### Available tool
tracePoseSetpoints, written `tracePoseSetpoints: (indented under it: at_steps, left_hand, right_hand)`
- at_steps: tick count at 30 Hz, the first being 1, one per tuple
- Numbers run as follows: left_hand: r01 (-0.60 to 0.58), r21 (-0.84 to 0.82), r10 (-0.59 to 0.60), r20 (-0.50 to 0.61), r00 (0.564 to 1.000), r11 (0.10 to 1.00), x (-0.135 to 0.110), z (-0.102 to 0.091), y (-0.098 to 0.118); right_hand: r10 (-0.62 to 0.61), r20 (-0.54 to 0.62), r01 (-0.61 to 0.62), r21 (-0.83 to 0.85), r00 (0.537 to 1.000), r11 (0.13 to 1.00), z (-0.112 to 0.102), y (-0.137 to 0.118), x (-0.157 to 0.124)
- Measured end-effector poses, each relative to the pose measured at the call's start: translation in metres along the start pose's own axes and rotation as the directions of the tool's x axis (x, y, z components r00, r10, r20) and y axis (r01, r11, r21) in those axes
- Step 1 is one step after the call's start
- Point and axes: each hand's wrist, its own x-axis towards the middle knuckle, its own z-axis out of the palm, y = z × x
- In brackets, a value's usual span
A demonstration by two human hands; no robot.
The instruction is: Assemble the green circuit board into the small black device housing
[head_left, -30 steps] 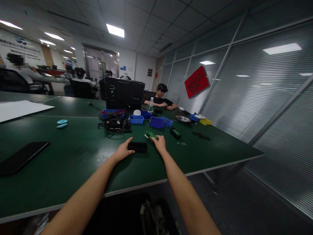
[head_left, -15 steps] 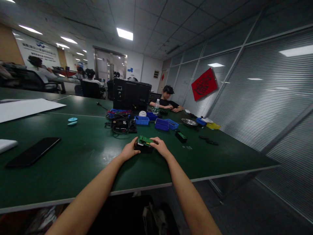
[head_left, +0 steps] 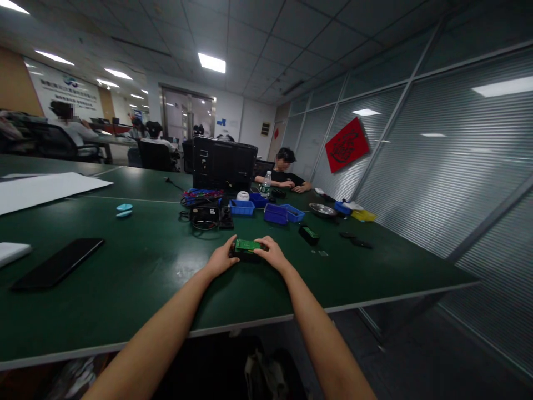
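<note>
A green circuit board (head_left: 246,245) lies nearly level on top of a black housing (head_left: 249,256) on the table. My left hand (head_left: 224,259) grips the housing's left end, thumb on the near side and fingers round the far corner. At the other end my right hand (head_left: 271,252) is closed on the board and housing, its fingertips on the board's right edge. The undersides of both fingers and the inside of the housing are hidden. To the right stands a second black housing with a green board (head_left: 308,234) in it.
Blue bins (head_left: 241,208), a black power adapter (head_left: 204,215) with cables and a monitor (head_left: 225,164) stand beyond my hands. A metal dish (head_left: 322,209) is at the right. A black phone-like slab (head_left: 58,263) lies left. A co-worker (head_left: 284,172) sits across the table.
The circuit board was tilted above the housing and now lies flatter on it. Both hands have stayed at the housing's ends, with the right fingers shifted slightly.
</note>
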Motion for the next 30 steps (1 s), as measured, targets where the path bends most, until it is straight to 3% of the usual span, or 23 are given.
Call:
tracePoseSetpoints:
  at_steps: [9, 13, 16, 18, 20, 24, 27, 30]
  left_hand:
    - [-0.029, -0.04, 0.027, -0.028, 0.999, 0.999, 0.003, 0.004, -0.008]
    - [-0.03, -0.036, 0.028, -0.061, 0.998, 0.999, 0.006, 0.007, -0.013]
    - [-0.007, -0.036, 0.004, -0.095, 0.995, 0.999, 0.007, 0.009, -0.017]
    - [0.001, -0.041, -0.006, -0.106, 0.994, 0.999, 0.007, 0.009, -0.018]
    - [0.001, -0.045, -0.006, -0.104, 0.995, 0.999, 0.007, 0.009, -0.018]
    - [0.006, -0.058, -0.011, -0.093, 0.996, 0.998, 0.006, 0.008, -0.017]
    - [0.007, -0.063, -0.013, -0.095, 0.995, 0.998, 0.006, 0.008, -0.016]
    - [0.011, -0.069, -0.017, -0.093, 0.996, 0.998, 0.006, 0.008, -0.015]
  right_hand:
    - [0.037, -0.032, -0.037, 0.003, 0.999, 0.999, 0.005, 0.002, -0.003]
    - [0.038, 0.036, -0.033, -0.137, 0.999, 0.99, 0.017, 0.001, -0.002]
    - [0.153, -0.03, -0.155, -0.255, 0.988, 0.954, 0.018, 0.004, 0.001]
    - [0.271, -0.156, -0.308, -0.321, 0.95, 0.895, 0.011, 0.011, 0.002]
    - [0.383, -0.292, -0.471, -0.354, 0.876, 0.808, 0.0, 0.02, 0.002]
    - [0.526, -0.421, -0.664, -0.32, 0.739, 0.676, -0.017, 0.035, 0.001]
    - [0.567, -0.44, -0.712, -0.319, 0.696, 0.626, -0.017, 0.039, 0.002]
    - [0.531, -0.47, -0.7, -0.342, 0.705, 0.627, -0.01, 0.037, 0.004]
